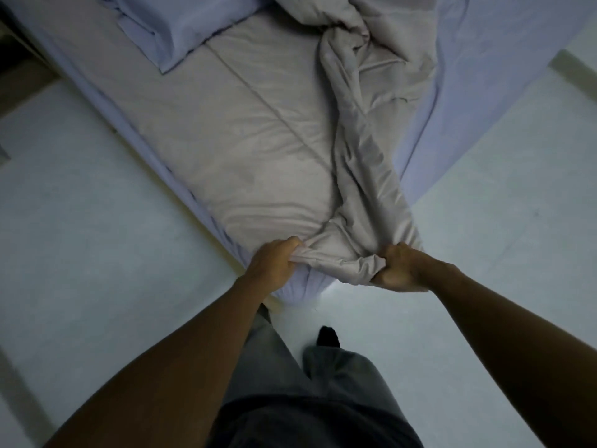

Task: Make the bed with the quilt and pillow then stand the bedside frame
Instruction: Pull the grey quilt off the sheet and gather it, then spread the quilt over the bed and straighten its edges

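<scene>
Grey trousers point(339, 379) and a dark-socked foot point(328, 336) are closest, with the person standing at the foot corner of the bed point(226, 140). Left hand point(274, 263) and right hand point(399, 270) are both fisted tight on the quilt point(355, 176) hem at that corner, with cloth bunched between the 2 hands. Quilt is not spread: it runs as a twisted rope up the bed's right half to a heap at the top. Pillow point(181, 30) lies askew at upper left of the bed. Bedside frame not in view. Quilt looks soft, floppy and fairly light, with smooth cloth likely to slip, so full-fist holds suit it. Probably better to take the 2 hem corners well apart so a shake untwists it. Lavender cloth hangs over the bed's right edge. Pale floor point(97, 221) gives open room on both sides of the corner for stepping back and pulling.
</scene>
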Tool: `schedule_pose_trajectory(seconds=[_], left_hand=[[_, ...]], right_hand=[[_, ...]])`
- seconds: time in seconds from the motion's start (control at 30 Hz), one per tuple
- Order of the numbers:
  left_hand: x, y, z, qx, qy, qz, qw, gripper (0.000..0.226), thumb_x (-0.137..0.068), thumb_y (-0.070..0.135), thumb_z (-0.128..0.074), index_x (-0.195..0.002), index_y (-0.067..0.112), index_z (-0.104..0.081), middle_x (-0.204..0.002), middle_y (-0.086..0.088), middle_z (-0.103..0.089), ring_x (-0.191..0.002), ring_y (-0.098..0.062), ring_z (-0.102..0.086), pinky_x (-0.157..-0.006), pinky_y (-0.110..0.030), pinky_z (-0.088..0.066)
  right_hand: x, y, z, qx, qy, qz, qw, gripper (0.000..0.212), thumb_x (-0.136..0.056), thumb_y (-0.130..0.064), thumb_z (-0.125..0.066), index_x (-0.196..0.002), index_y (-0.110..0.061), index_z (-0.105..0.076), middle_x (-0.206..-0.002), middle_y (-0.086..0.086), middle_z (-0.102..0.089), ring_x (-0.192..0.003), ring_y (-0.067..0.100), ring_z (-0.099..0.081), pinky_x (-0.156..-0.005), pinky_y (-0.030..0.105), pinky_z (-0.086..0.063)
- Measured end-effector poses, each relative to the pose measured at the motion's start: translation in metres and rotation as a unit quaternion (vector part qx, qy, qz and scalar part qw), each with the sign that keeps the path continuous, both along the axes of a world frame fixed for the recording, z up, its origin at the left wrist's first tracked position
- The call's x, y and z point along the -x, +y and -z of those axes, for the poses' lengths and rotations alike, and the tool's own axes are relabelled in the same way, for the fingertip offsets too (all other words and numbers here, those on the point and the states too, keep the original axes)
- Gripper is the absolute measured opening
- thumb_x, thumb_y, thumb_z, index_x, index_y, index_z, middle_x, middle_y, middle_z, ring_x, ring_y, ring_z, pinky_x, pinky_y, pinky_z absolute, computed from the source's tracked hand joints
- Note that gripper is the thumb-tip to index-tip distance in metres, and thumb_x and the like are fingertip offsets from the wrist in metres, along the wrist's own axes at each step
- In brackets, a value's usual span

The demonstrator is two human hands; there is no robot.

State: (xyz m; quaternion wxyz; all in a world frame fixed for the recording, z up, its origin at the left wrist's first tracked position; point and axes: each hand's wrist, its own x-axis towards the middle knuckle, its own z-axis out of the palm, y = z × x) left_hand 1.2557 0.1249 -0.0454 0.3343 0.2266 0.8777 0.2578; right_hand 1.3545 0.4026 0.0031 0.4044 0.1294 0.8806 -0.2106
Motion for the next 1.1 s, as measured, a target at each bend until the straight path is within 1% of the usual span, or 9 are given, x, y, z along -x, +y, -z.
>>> schedule_pose_trajectory(seconds=[0.17, 0.27, 0.33, 0.43, 0.57, 0.67, 0.77, 0.93, 1.1], left_hand=[[-0.083, 0.014, -0.002, 0.021, 0.016, 0.008, 1.0, 0.039, -0.082, 0.032, -0.047, -0.114, 0.022, -0.067, -0.111, -0.006, -0.068, -0.105, -0.028, -0.06, -0.093, -0.039, -0.051], [-0.102, 0.013, -0.003, 0.056, 0.064, 0.022, 0.996, 0.04, -0.086, 0.032, -0.068, -0.126, 0.03, -0.064, -0.138, -0.01, -0.058, -0.131, -0.032, -0.048, -0.114, -0.041, -0.036], [-0.109, 0.011, -0.011, 0.055, 0.083, 0.026, 0.995, 0.04, -0.092, 0.028, -0.048, -0.129, 0.026, -0.064, -0.143, -0.013, -0.054, -0.135, -0.031, -0.045, -0.119, -0.034, -0.025], [-0.11, 0.001, -0.021, 0.084, 0.111, 0.035, 0.99, 0.043, -0.094, 0.025, -0.045, -0.133, 0.022, -0.061, -0.147, -0.014, -0.048, -0.138, -0.029, -0.041, -0.117, -0.026, -0.02], [-0.12, -0.025, -0.007, 0.105, 0.126, 0.07, 0.984, 0.05, -0.094, 0.003, -0.045, -0.139, 0.024, -0.055, -0.153, -0.005, -0.042, -0.143, -0.024, -0.035, -0.119, -0.028, -0.014], [-0.136, -0.044, 0.001, 0.128, 0.089, 0.071, 0.985, 0.05, -0.097, 0.006, -0.041, -0.142, 0.025, -0.051, -0.151, -0.006, -0.045, -0.14, -0.027, -0.041, -0.116, -0.036, -0.03], [-0.158, -0.052, -0.005, 0.179, 0.059, 0.074, 0.979, 0.041, -0.095, 0.013, -0.047, -0.133, 0.026, -0.057, -0.131, -0.011, -0.06, -0.116, -0.032, -0.058, -0.095, -0.039, -0.05], [-0.179, -0.049, -0.019, 0.192, 0.017, 0.054, 0.98, 0.048, -0.098, 0.015, -0.041, -0.142, 0.033, -0.047, -0.13, -0.011, -0.06, -0.112, -0.031, -0.06, -0.093, -0.04, -0.051], [-0.165, -0.004, -0.039, 0.139, -0.011, 0.006, 0.99, 0.035, -0.097, 0.024, -0.045, -0.13, 0.03, -0.056, -0.13, -0.01, -0.061, -0.108, -0.029, -0.063, -0.092, -0.038, -0.053]], right_hand=[[-0.098, 0.012, -0.003, 0.086, -0.051, 0.071, 0.992, 0.027, -0.087, -0.042, -0.072, -0.101, -0.019, -0.071, -0.088, -0.01, -0.071, -0.09, 0.011, -0.068, -0.063, 0.008, -0.041], [-0.139, 0.003, 0.009, 0.108, -0.072, 0.136, 0.982, 0.018, -0.08, -0.036, -0.074, -0.087, -0.02, -0.074, -0.08, -0.004, -0.072, -0.078, 0.014, -0.068, -0.06, 0.015, -0.043], [-0.155, -0.011, 0.017, 0.114, -0.075, 0.17, 0.976, 0.018, -0.075, -0.041, -0.073, -0.085, -0.026, -0.073, -0.08, -0.005, -0.071, -0.081, 0.013, -0.065, -0.067, 0.021, -0.046], [-0.171, -0.033, 0.03, 0.137, -0.058, 0.206, 0.967, 0.032, -0.068, -0.051, -0.07, -0.095, -0.034, -0.073, -0.096, -0.005, -0.073, -0.099, 0.019, -0.065, -0.084, 0.028, -0.05], [-0.183, -0.063, 0.043, 0.151, -0.06, 0.174, 0.971, 0.042, -0.077, -0.039, -0.071, -0.117, -0.031, -0.066, -0.112, -0.001, -0.069, -0.105, 0.019, -0.063, -0.086, 0.028, -0.051], [-0.196, -0.076, 0.053, 0.154, -0.095, 0.12, 0.976, 0.047, -0.074, -0.031, -0.074, -0.119, -0.029, -0.06, -0.11, -0.005, -0.064, -0.102, 0.02, -0.062, -0.077, 0.028, -0.056], [-0.219, -0.085, 0.061, 0.14, -0.128, 0.088, 0.978, 0.07, -0.078, -0.032, -0.073, -0.142, -0.028, -0.047, -0.138, -0.004, -0.053, -0.124, 0.022, -0.054, -0.101, 0.036, -0.051], [-0.241, -0.079, 0.052, 0.149, -0.038, 0.206, 0.966, 0.042, -0.091, -0.016, -0.059, -0.131, -0.026, -0.059, -0.122, -0.005, -0.058, -0.113, 0.017, -0.06, -0.091, 0.022, -0.049], [-0.229, -0.026, 0.026, 0.128, 0.047, 0.232, 0.963, 0.035, -0.095, -0.012, -0.057, -0.128, -0.022, -0.062, -0.129, 0.002, -0.062, -0.122, 0.019, -0.058, -0.099, 0.024, -0.044]])
